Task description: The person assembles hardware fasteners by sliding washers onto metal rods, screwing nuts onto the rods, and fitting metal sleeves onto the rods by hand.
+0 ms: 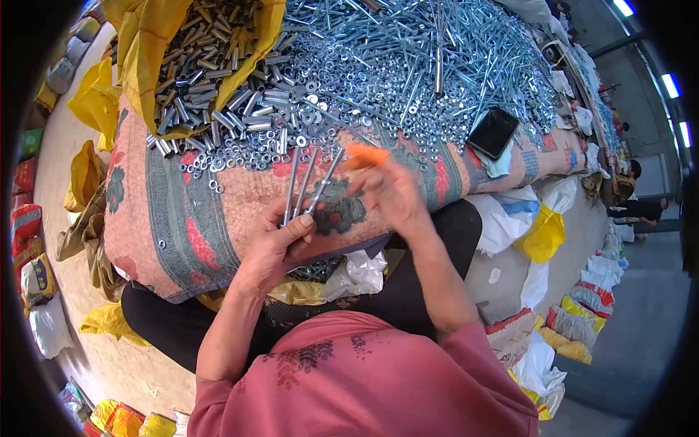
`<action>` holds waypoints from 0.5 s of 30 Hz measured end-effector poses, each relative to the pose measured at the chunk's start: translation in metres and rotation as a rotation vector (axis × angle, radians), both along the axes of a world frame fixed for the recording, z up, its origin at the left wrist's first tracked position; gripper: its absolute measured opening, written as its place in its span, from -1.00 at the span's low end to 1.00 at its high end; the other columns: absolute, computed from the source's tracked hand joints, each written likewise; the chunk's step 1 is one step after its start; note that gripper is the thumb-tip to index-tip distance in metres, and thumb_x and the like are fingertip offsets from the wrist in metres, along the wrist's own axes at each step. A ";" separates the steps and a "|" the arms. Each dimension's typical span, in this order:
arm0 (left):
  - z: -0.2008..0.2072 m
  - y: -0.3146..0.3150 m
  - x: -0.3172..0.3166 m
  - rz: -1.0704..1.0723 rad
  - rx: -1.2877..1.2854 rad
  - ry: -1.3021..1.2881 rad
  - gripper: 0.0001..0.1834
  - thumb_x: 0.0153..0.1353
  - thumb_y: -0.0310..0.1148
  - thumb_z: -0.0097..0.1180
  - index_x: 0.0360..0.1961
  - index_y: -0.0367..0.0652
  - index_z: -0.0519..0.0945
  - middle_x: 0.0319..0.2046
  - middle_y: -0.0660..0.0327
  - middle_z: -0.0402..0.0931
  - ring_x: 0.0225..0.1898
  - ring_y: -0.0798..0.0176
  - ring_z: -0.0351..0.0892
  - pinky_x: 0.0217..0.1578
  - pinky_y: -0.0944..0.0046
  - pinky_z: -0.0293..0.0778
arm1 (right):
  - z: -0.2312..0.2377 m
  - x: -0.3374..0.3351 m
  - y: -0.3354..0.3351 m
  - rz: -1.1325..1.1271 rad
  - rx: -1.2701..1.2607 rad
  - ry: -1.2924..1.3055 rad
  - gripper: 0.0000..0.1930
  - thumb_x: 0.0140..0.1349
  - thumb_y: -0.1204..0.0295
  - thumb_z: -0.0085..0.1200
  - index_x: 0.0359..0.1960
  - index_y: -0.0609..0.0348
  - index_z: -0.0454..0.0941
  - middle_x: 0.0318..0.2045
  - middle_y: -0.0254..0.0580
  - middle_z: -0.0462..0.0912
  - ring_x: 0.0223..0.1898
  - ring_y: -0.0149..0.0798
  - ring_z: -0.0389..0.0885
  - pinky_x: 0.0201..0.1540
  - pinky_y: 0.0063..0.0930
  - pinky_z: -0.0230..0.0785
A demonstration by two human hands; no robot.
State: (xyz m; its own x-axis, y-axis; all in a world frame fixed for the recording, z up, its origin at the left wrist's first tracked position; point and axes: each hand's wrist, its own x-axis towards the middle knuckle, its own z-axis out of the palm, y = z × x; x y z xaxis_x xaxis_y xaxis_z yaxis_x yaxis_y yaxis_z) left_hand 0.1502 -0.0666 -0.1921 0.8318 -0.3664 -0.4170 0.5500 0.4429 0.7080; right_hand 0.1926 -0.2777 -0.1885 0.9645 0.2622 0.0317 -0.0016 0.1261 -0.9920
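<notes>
My left hand (293, 231) is closed around three long, thin metal bolts (309, 175), which stand up from the fingers and fan slightly apart. Small rings or nuts appear on the rightmost one. My right hand (393, 195) hangs just to the right of the bolts, its fingers smeared by motion. Something orange (366, 155) shows at its fingertips, too blurred to tell whether it is worn or held. Beyond both hands lie loose washers and nuts (291, 120), metal sleeves (255, 109) and a big heap of long bolts (437, 44).
A flowered quilt (218, 204) covers the work surface. At the far left a yellow sack (142, 65) spills metal sleeves. A black phone (494, 133) rests on a pale cloth (497, 166) to the right. Filled bags (575, 324) line the floor on both sides.
</notes>
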 end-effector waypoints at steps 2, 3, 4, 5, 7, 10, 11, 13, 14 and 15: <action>0.000 0.000 0.001 0.019 -0.019 -0.062 -0.79 0.13 -0.40 0.13 -0.19 -0.14 0.48 -0.60 0.37 0.39 -0.68 0.57 0.23 -0.73 0.57 0.06 | -0.009 0.024 -0.022 -0.416 -0.583 -0.295 -0.69 0.09 0.30 0.16 -0.17 0.17 0.51 -0.35 -0.24 0.51 -0.50 -0.45 0.48 -0.41 -0.54 0.35; -0.001 0.001 -0.001 0.031 -0.007 -0.071 -0.79 0.14 -0.39 0.13 -0.19 -0.16 0.47 -0.61 0.35 0.37 -0.71 0.56 0.18 -0.76 0.56 0.02 | -0.003 0.034 -0.034 -0.537 -1.013 -0.359 -0.73 0.05 0.36 0.18 -0.21 0.16 0.53 -0.37 -0.22 0.51 -0.48 -0.39 0.51 -0.38 -0.49 0.37; -0.001 -0.001 0.000 0.032 -0.001 -0.087 -0.79 0.14 -0.39 0.12 -0.20 -0.17 0.46 -0.63 0.33 0.34 -0.74 0.55 0.13 -0.78 0.55 -0.03 | -0.007 0.044 -0.043 -0.547 -1.018 -0.361 -0.73 0.05 0.36 0.18 -0.21 0.16 0.53 -0.37 -0.22 0.51 -0.48 -0.39 0.51 -0.38 -0.49 0.37; -0.003 -0.005 0.002 0.025 -0.006 -0.092 -0.79 0.14 -0.39 0.12 -0.20 -0.17 0.46 -0.63 0.33 0.34 -0.74 0.55 0.13 -0.78 0.55 -0.03 | -0.017 0.053 -0.051 -0.572 -1.133 -0.420 -0.77 0.02 0.40 0.16 -0.27 0.16 0.51 -0.38 -0.16 0.48 -0.46 -0.24 0.50 -0.37 -0.39 0.37; -0.003 -0.011 0.003 0.010 0.031 -0.107 -0.80 0.14 -0.38 0.11 -0.21 -0.16 0.44 -0.63 0.32 0.34 -0.75 0.54 0.14 -0.78 0.53 -0.03 | -0.021 0.060 -0.062 -0.616 -1.256 -0.488 -0.82 -0.01 0.43 0.15 -0.34 0.16 0.50 -0.39 -0.11 0.44 -0.44 -0.09 0.49 -0.36 -0.29 0.38; 0.005 -0.014 0.005 0.014 0.064 -0.096 -0.80 0.13 -0.38 0.08 -0.22 -0.15 0.42 -0.63 0.32 0.34 -0.75 0.54 0.15 -0.79 0.54 -0.03 | -0.007 0.062 -0.064 -0.529 -1.375 -0.712 -0.91 -0.01 0.44 0.10 -0.46 0.13 0.48 -0.43 -0.15 0.44 -0.36 -0.09 0.49 -0.37 -0.26 0.38; 0.003 -0.014 0.007 0.004 0.090 -0.072 -0.81 0.13 -0.39 0.05 -0.22 -0.14 0.40 -0.64 0.32 0.33 -0.75 0.55 0.17 -0.79 0.55 -0.03 | -0.005 0.061 -0.064 -0.531 -1.351 -0.715 -0.93 -0.01 0.44 0.09 -0.49 0.12 0.47 -0.44 -0.16 0.44 -0.34 -0.11 0.49 -0.37 -0.27 0.38; 0.005 -0.013 0.007 0.021 0.145 -0.034 -0.80 0.13 -0.41 0.03 -0.20 -0.15 0.40 -0.64 0.33 0.34 -0.75 0.57 0.16 -0.79 0.56 -0.02 | -0.007 0.059 -0.066 -0.479 -1.335 -0.859 -0.95 0.00 0.47 0.05 -0.51 0.15 0.48 -0.47 -0.16 0.45 -0.36 -0.13 0.48 -0.38 -0.27 0.37; 0.005 -0.013 0.007 0.009 0.175 -0.026 -0.82 0.14 -0.42 0.03 -0.22 -0.15 0.41 -0.63 0.33 0.34 -0.73 0.56 0.19 -0.77 0.56 0.02 | -0.005 0.056 -0.063 -0.512 -1.212 -0.821 -0.95 0.01 0.47 0.05 -0.51 0.17 0.50 -0.48 -0.17 0.47 -0.38 -0.15 0.49 -0.37 -0.30 0.38; 0.007 -0.014 0.006 -0.002 0.203 -0.020 -0.85 0.14 -0.43 0.04 -0.24 -0.16 0.42 -0.63 0.34 0.35 -0.71 0.55 0.22 -0.75 0.57 0.05 | -0.004 0.052 -0.057 -0.542 -1.087 -0.789 -0.94 0.03 0.48 0.05 -0.50 0.19 0.51 -0.50 -0.17 0.50 -0.40 -0.16 0.50 -0.37 -0.34 0.39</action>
